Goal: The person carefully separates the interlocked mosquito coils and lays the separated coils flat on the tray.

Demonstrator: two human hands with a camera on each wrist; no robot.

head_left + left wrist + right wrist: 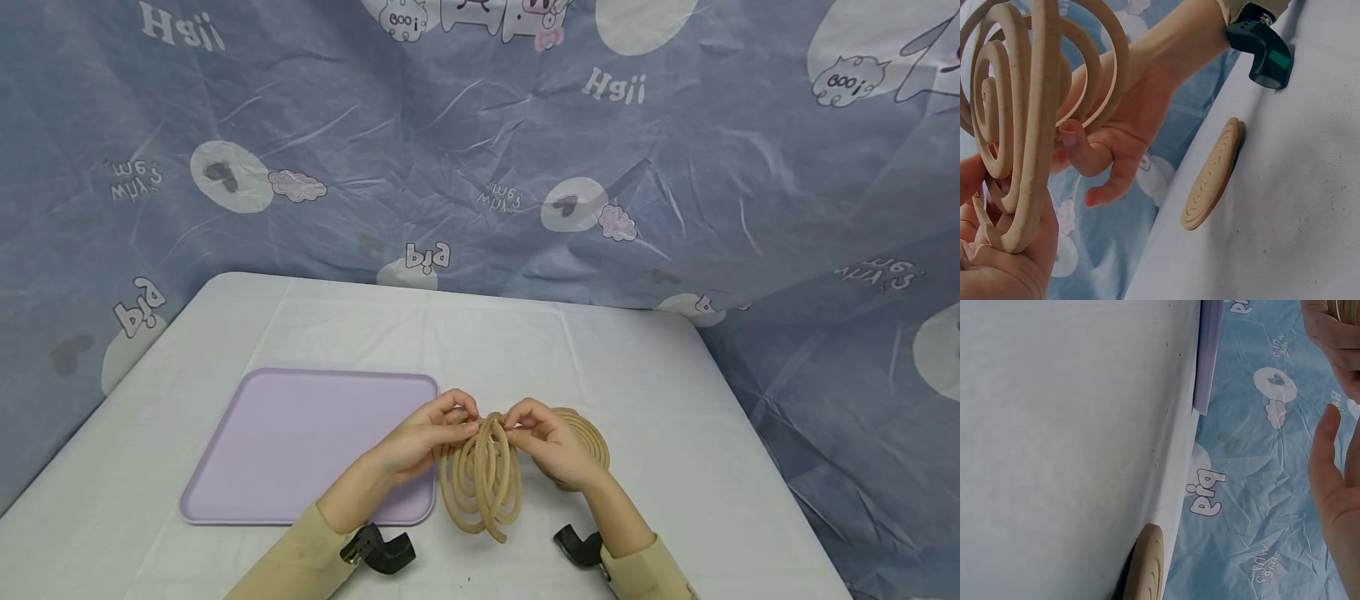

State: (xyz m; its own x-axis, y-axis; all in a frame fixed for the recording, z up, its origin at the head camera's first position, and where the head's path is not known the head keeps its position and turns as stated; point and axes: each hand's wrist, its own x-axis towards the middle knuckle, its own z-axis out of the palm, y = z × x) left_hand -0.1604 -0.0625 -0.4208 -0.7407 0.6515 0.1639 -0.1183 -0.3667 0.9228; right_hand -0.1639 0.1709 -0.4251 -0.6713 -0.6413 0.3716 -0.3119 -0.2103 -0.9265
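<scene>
My left hand (423, 433) pinches the top of a loosened tan mosquito coil (480, 487), its spiral rings hanging down in staggered loops. From the other side my right hand (551, 442) holds the coil's upper edge between bent fingertips. The left wrist view shows the rings spread apart, with the left hand (1010, 269) gripping their lower end and the right hand (1129, 106) behind them. In the right wrist view the coil is mostly cut off at the upper right corner. Behind the right hand, a flat round mosquito coil (592, 437) lies on the table.
A shallow lilac tray (300, 379) lies to the left, its right edge beside the left hand. The white-covered table (637, 358) ends at a blue printed cloth (465, 225) hanging behind it. Black wrist mounts (382, 550) sit below both hands.
</scene>
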